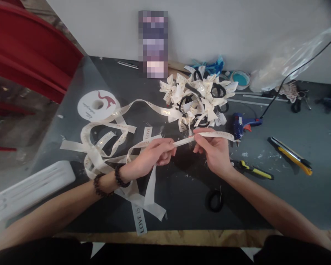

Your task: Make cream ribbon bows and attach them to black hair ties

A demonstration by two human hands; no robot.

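A narrow cream ribbon with printed lettering stretches between my two hands. The fingers of my left hand pinch it at the left, and my right hand pinches it further along, with a free end pointing right. Loose printed ribbon lies in loops and strips under and beside my left forearm. Just beyond my hands sits a pile of ribbon bows with black hair ties among them. A single black hair tie lies on the table below my right hand.
A white ribbon spool lies at the left, above a white plastic device. To the right are a blue glue gun with a black cord, a yellow-green cutter and an orange-handled cutter. Blue-green tape sits near the wall.
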